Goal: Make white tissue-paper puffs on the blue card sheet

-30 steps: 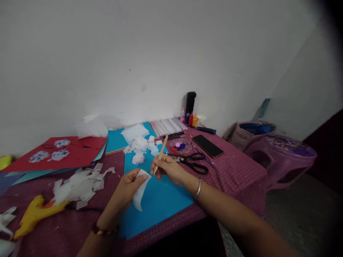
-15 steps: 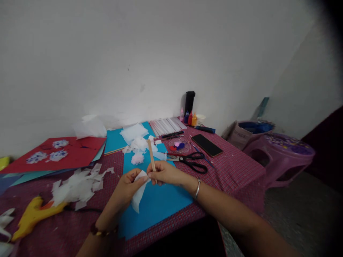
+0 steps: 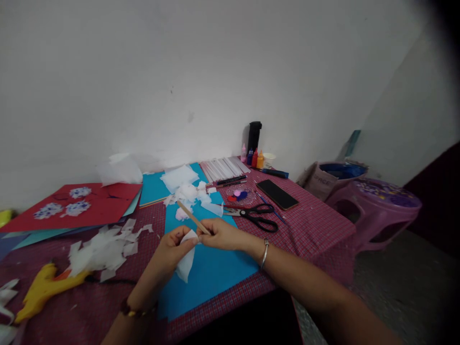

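Observation:
My left hand [image 3: 171,249] pinches a piece of white tissue paper [image 3: 186,262] that hangs down over a blue card sheet [image 3: 212,268]. My right hand [image 3: 222,235] is closed round a thin wooden stick [image 3: 193,217], whose free end points up and to the left. The stick's lower end meets the top of the tissue between both hands. Both hands hover just above the blue sheet on the red checked tablecloth [image 3: 316,220].
Black scissors [image 3: 258,215], a phone [image 3: 277,194], small paint bottles [image 3: 253,158] and a black flask [image 3: 254,135] lie to the right and back. White tissue scraps [image 3: 104,247], a yellow glue gun [image 3: 43,287] and red card [image 3: 77,203] lie left. A purple stool [image 3: 377,206] stands right.
The stick in my right hand has swung its free end from up-right over to up-left. My left hand has kept hold of the tissue paper.

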`<action>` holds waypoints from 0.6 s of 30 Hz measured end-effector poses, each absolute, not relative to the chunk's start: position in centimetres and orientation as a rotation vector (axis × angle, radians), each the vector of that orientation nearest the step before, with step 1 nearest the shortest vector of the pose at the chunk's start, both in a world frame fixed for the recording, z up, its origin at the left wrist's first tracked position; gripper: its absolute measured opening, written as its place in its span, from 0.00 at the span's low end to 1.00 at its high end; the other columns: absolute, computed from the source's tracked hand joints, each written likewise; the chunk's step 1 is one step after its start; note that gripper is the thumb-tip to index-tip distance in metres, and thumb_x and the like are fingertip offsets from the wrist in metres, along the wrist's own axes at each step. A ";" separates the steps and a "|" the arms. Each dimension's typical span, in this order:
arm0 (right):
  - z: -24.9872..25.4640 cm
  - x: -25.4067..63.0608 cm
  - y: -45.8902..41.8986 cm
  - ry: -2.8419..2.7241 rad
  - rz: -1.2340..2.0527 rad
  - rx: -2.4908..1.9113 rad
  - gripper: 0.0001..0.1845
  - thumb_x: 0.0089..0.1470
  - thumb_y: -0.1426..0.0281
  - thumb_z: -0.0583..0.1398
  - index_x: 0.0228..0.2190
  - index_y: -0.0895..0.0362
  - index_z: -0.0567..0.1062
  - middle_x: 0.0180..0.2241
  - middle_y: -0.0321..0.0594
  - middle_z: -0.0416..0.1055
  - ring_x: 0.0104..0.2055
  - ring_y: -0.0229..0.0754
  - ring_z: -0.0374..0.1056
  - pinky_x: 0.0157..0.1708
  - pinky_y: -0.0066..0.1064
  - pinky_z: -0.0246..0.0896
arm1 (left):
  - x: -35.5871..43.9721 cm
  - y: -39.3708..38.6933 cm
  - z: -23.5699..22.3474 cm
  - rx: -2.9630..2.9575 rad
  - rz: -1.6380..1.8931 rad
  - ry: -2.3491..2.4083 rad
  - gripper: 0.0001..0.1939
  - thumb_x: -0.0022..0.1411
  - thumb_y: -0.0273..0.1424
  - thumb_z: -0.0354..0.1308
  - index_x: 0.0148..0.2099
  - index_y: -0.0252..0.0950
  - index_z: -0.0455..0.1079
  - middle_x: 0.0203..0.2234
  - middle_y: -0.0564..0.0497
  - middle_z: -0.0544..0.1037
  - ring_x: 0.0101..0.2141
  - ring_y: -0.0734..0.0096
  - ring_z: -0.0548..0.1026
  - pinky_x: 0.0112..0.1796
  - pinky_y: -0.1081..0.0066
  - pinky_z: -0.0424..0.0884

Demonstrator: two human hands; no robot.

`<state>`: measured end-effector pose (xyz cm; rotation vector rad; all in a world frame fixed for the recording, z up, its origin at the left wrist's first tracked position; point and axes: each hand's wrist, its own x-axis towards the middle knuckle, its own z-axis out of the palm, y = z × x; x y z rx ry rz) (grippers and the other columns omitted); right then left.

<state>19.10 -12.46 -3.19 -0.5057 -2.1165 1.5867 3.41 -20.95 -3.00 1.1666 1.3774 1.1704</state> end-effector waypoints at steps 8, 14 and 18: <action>-2.8 19.3 -12.1 -2.064 1.686 -0.459 0.04 0.50 0.72 0.57 0.26 0.59 0.67 0.21 0.30 0.59 0.23 0.30 0.52 0.23 0.23 0.48 | 3.3 -21.0 -3.1 1.119 1.161 1.345 0.15 0.50 0.38 0.63 0.26 0.37 0.60 0.13 0.62 0.62 0.13 0.82 0.58 0.16 0.80 0.52; -2.1 19.8 -12.2 -2.124 1.633 -0.485 0.05 0.49 0.71 0.58 0.26 0.60 0.67 0.20 0.29 0.58 0.22 0.30 0.52 0.22 0.22 0.48 | 3.0 -20.9 -3.3 1.152 1.138 1.323 0.14 0.50 0.37 0.63 0.27 0.37 0.60 0.14 0.63 0.61 0.14 0.83 0.58 0.16 0.80 0.52; -2.3 19.7 -12.6 -2.156 1.544 -0.510 0.04 0.47 0.73 0.58 0.25 0.59 0.66 0.19 0.28 0.55 0.20 0.29 0.49 0.19 0.22 0.45 | 3.2 -20.8 -3.2 1.158 1.137 1.339 0.14 0.50 0.37 0.63 0.27 0.37 0.59 0.14 0.63 0.61 0.14 0.83 0.58 0.17 0.80 0.53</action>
